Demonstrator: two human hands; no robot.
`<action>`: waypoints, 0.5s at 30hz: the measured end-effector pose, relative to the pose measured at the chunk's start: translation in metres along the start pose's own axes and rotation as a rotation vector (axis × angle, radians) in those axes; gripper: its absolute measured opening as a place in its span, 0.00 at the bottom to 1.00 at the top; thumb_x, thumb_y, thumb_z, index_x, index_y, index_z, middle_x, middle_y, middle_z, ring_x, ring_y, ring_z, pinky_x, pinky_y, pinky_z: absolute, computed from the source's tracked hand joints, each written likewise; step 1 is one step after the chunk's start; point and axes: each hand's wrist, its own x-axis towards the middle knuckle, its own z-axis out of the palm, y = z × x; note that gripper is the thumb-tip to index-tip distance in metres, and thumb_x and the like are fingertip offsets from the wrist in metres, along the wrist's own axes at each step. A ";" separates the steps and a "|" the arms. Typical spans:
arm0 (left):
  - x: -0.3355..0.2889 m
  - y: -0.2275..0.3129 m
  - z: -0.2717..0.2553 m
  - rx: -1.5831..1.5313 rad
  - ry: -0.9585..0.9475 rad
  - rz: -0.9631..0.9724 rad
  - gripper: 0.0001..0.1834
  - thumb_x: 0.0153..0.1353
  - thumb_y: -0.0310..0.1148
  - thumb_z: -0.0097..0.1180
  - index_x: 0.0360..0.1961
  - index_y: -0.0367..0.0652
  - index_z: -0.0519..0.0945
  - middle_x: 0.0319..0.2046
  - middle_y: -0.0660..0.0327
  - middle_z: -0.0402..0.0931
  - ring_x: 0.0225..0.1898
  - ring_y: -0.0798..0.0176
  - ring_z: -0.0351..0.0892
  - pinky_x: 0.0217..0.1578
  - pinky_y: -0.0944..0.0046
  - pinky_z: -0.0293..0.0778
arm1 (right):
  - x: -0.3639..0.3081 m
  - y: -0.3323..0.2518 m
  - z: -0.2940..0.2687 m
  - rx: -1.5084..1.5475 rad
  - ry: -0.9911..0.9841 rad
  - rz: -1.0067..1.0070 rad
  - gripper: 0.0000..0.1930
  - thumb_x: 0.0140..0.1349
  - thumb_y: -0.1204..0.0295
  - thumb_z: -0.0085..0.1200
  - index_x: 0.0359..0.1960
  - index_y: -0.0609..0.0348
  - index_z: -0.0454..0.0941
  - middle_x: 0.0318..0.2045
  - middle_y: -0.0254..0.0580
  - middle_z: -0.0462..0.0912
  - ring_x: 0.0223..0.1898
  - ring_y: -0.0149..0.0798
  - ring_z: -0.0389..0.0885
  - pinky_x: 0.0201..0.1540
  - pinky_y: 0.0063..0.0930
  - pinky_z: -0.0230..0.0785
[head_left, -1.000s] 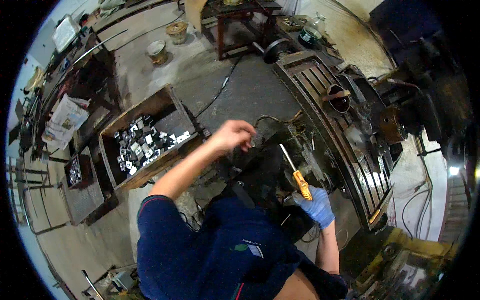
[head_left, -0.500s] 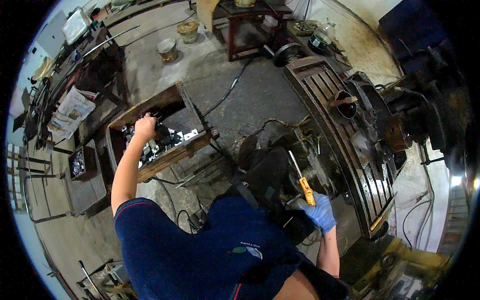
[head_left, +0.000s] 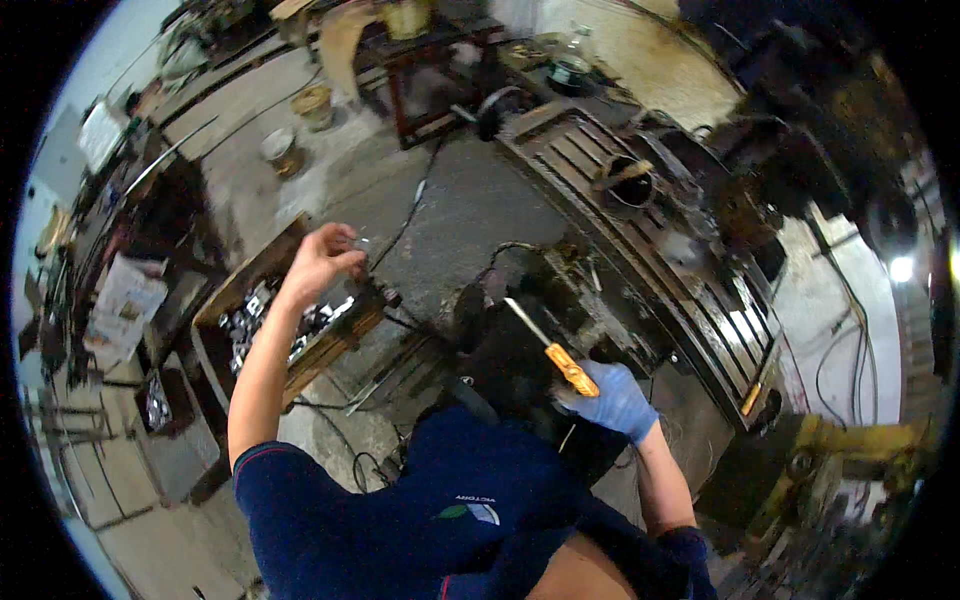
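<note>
My bare left hand [head_left: 325, 262] is raised over the right part of a wooden box, its fingers curled and a little blurred. A small shiny metal part [head_left: 361, 240] shows at its fingertips; its shape is too small to tell. The wooden box [head_left: 335, 347] below holds many small metal parts [head_left: 243, 325]. My right hand [head_left: 618, 402], in a blue glove, is closed around a screwdriver [head_left: 570, 369] with a yellow-orange handle. The metal shaft points up and left, over my dark-clothed lap.
On the right stands a machine with a long slotted metal table [head_left: 640, 220], a dark round cup [head_left: 630, 185] on it. A small bin of metal parts [head_left: 158, 405] is at the left. Two buckets [head_left: 283, 150] stand on the floor beyond. A cable [head_left: 420, 190] crosses the floor.
My left hand has lifted out of the wooden box and moved right, with a small shiny part at its fingertips. My right hand has shifted slightly left, the screwdriver tilting further left. The view has turned.
</note>
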 end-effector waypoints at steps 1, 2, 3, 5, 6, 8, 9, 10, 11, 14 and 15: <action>0.005 0.015 0.021 -0.135 -0.124 0.001 0.15 0.52 0.27 0.57 0.40 0.34 0.70 0.28 0.56 0.76 0.29 0.65 0.76 0.28 0.66 0.73 | 0.002 -0.003 -0.004 -0.011 -0.004 -0.019 0.22 0.46 0.48 0.56 0.31 0.55 0.77 0.22 0.52 0.77 0.27 0.52 0.77 0.30 0.40 0.69; 0.013 0.019 0.045 -0.363 -0.206 -0.060 0.14 0.52 0.27 0.57 0.39 0.36 0.70 0.27 0.57 0.75 0.27 0.65 0.76 0.26 0.66 0.73 | 0.004 -0.009 -0.008 -0.023 -0.013 0.003 0.23 0.47 0.47 0.55 0.30 0.55 0.77 0.22 0.52 0.77 0.27 0.52 0.77 0.30 0.41 0.69; 0.021 0.021 0.066 -0.404 -0.282 -0.073 0.13 0.53 0.27 0.56 0.39 0.36 0.70 0.26 0.59 0.74 0.25 0.64 0.75 0.24 0.66 0.72 | 0.006 -0.013 -0.012 -0.031 -0.024 0.023 0.24 0.47 0.45 0.53 0.30 0.55 0.77 0.22 0.52 0.77 0.27 0.53 0.77 0.31 0.41 0.69; 0.037 0.026 0.113 -0.528 -0.446 -0.110 0.11 0.55 0.28 0.53 0.38 0.36 0.71 0.26 0.59 0.74 0.24 0.65 0.75 0.22 0.67 0.72 | 0.007 0.000 -0.010 -0.050 -0.097 0.157 0.28 0.47 0.40 0.48 0.25 0.56 0.78 0.21 0.53 0.77 0.26 0.54 0.76 0.31 0.42 0.68; 0.043 0.028 0.135 -0.521 -0.488 -0.120 0.10 0.55 0.28 0.52 0.38 0.36 0.72 0.25 0.60 0.74 0.23 0.66 0.75 0.21 0.68 0.71 | 0.008 0.006 -0.010 -0.054 -0.113 0.218 0.29 0.47 0.39 0.47 0.24 0.56 0.78 0.21 0.54 0.77 0.26 0.54 0.76 0.32 0.43 0.68; 0.052 0.030 0.176 -0.505 -0.542 -0.141 0.10 0.56 0.29 0.50 0.38 0.37 0.74 0.24 0.62 0.74 0.21 0.70 0.73 0.20 0.70 0.70 | 0.001 0.012 -0.015 -0.066 -0.111 0.312 0.32 0.47 0.37 0.44 0.21 0.57 0.78 0.22 0.54 0.78 0.27 0.55 0.76 0.33 0.43 0.68; 0.058 0.030 0.196 -0.489 -0.549 -0.149 0.10 0.54 0.29 0.51 0.37 0.37 0.75 0.23 0.63 0.75 0.20 0.71 0.72 0.21 0.71 0.69 | -0.006 0.018 -0.017 -0.079 -0.101 0.303 0.32 0.47 0.37 0.44 0.21 0.58 0.78 0.22 0.54 0.78 0.27 0.54 0.77 0.33 0.43 0.68; 0.063 0.030 0.213 -0.412 -0.562 -0.105 0.11 0.53 0.29 0.52 0.37 0.37 0.76 0.24 0.64 0.75 0.21 0.71 0.73 0.21 0.72 0.68 | -0.013 0.028 -0.016 -0.091 -0.091 0.293 0.32 0.47 0.37 0.44 0.21 0.58 0.78 0.22 0.54 0.78 0.27 0.54 0.77 0.33 0.43 0.68; 0.069 0.032 0.231 -0.333 -0.576 -0.060 0.12 0.52 0.30 0.52 0.36 0.36 0.76 0.25 0.64 0.76 0.21 0.72 0.73 0.21 0.72 0.67 | -0.020 0.037 -0.016 -0.100 -0.080 0.286 0.32 0.47 0.37 0.44 0.21 0.58 0.78 0.22 0.54 0.78 0.27 0.54 0.77 0.33 0.43 0.68; 0.085 0.051 0.280 -0.107 -0.585 0.109 0.13 0.50 0.31 0.53 0.35 0.35 0.78 0.23 0.64 0.76 0.23 0.72 0.72 0.23 0.73 0.65 | -0.045 0.058 -0.046 -0.046 0.161 0.395 0.26 0.47 0.42 0.51 0.27 0.56 0.79 0.23 0.52 0.78 0.26 0.51 0.78 0.29 0.37 0.69; 0.090 0.062 0.295 -0.044 -0.594 0.194 0.13 0.50 0.31 0.53 0.35 0.34 0.78 0.23 0.64 0.76 0.23 0.71 0.73 0.23 0.72 0.66 | -0.055 0.067 -0.057 -0.019 0.307 0.416 0.27 0.48 0.41 0.50 0.26 0.55 0.80 0.21 0.51 0.78 0.25 0.50 0.78 0.29 0.38 0.69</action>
